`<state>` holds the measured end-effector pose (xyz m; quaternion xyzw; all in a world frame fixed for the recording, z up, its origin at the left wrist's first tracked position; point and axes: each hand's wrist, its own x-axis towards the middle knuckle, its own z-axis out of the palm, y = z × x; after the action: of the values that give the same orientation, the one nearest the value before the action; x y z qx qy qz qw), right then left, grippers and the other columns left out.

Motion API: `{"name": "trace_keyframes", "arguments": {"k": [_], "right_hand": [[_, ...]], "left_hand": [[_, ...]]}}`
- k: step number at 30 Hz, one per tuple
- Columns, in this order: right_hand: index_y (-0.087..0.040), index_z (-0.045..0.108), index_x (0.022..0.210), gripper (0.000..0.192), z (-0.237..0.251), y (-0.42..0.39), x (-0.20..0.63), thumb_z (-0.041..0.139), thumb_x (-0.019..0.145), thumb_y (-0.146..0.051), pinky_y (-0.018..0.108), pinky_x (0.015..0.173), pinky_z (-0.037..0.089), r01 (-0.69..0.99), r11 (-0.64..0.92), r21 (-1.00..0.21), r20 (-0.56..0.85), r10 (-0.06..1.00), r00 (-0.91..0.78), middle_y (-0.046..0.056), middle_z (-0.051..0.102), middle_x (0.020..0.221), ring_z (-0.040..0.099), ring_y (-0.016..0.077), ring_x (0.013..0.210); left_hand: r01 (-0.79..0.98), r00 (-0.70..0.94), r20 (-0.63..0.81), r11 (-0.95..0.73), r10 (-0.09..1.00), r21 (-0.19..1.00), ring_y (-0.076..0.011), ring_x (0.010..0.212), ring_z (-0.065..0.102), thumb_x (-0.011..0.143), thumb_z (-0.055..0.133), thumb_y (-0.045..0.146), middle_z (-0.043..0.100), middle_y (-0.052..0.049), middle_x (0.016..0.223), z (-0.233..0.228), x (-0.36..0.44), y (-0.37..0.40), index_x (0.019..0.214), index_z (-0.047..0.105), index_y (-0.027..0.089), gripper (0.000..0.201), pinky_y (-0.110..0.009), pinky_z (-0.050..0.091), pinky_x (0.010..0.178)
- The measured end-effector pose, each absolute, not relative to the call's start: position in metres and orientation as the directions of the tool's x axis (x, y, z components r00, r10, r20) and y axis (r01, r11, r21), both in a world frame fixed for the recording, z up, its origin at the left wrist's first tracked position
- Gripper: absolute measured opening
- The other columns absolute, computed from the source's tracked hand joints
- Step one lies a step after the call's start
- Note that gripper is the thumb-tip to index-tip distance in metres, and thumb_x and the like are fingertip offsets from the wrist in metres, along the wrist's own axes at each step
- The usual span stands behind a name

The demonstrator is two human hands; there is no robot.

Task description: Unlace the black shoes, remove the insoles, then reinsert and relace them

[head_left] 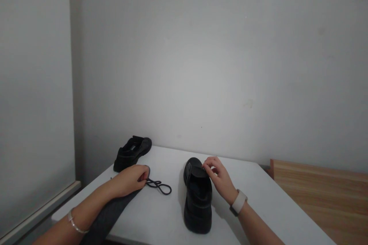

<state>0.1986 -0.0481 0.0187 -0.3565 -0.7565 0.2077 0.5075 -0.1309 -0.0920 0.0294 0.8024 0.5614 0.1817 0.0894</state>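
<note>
A black shoe [198, 214] stands on the white table, its heel towards me and its tongue raised over the opening. At its right upper edge, the fingers of my right hand [220, 178] pinch the shoe near the tongue. My left hand [132, 178] is closed over a black shoelace [158, 185], whose loops lie on the table to the right of the fist. Beneath my left forearm runs a dark grey cloth-like thing [105, 218]; I cannot tell what it is. Another black shoe [132, 153] rests beyond my left hand.
The white table [161, 218] meets a pale wall [189, 65] at the back. A wood-grain board [319, 195] is beyond the table's right edge. On the left stands a white panel [34, 103] with a ledge [40, 212] at its foot.
</note>
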Motion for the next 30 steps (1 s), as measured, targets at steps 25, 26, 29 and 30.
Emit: {"name": "trace_keyframes", "arguments": {"k": [25,26,29,30], "right_hand": [[-0.015,0.063,0.088,0.026,0.068,-0.057,0.180,0.063,0.069,-0.033,0.021,0.040,0.038,0.079,0.334,-0.939,0.286,0.890,-0.356,0.005,0.070,0.078,0.046,0.0062,0.042],[-0.015,0.064,0.087,0.024,0.069,-0.055,0.186,0.062,0.070,-0.031,0.021,0.041,0.038,0.138,0.370,-0.919,0.308,0.890,-0.336,0.006,0.070,0.078,0.047,0.0071,0.043],[-0.015,0.065,0.084,0.019,0.071,-0.046,0.203,0.057,0.073,-0.028,0.021,0.041,0.037,0.347,0.492,-0.798,0.430,0.869,-0.243,0.007,0.071,0.077,0.051,0.0100,0.048],[-0.015,0.065,0.082,0.018,0.072,-0.042,0.210,0.056,0.075,-0.029,0.021,0.042,0.037,0.399,0.514,-0.759,0.469,0.857,-0.211,0.007,0.070,0.075,0.053,0.0106,0.050]], "left_hand": [[0.375,0.302,0.349,-0.447,0.887,0.812,-0.0089,0.053,0.046,0.081,0.051,0.043,0.047,0.005,0.062,0.094,-0.059,-0.094,0.080,0.051,0.016,0.027,-0.020,0.038,0.050],[0.386,0.301,0.344,-0.444,0.889,0.809,-0.0099,0.056,0.049,0.081,0.051,0.044,0.050,0.004,0.064,0.092,-0.063,-0.092,0.080,0.050,0.016,0.027,-0.022,0.041,0.053],[0.400,0.280,0.380,-0.467,0.882,0.789,-0.0133,0.069,0.056,0.082,0.050,0.042,0.059,0.000,0.071,0.087,-0.074,-0.084,0.077,0.050,0.017,0.026,-0.026,0.045,0.067],[0.386,0.257,0.400,-0.473,0.880,0.792,-0.0135,0.070,0.057,0.082,0.051,0.042,0.060,0.000,0.070,0.086,-0.077,-0.081,0.076,0.050,0.017,0.026,-0.026,0.046,0.068]]}}
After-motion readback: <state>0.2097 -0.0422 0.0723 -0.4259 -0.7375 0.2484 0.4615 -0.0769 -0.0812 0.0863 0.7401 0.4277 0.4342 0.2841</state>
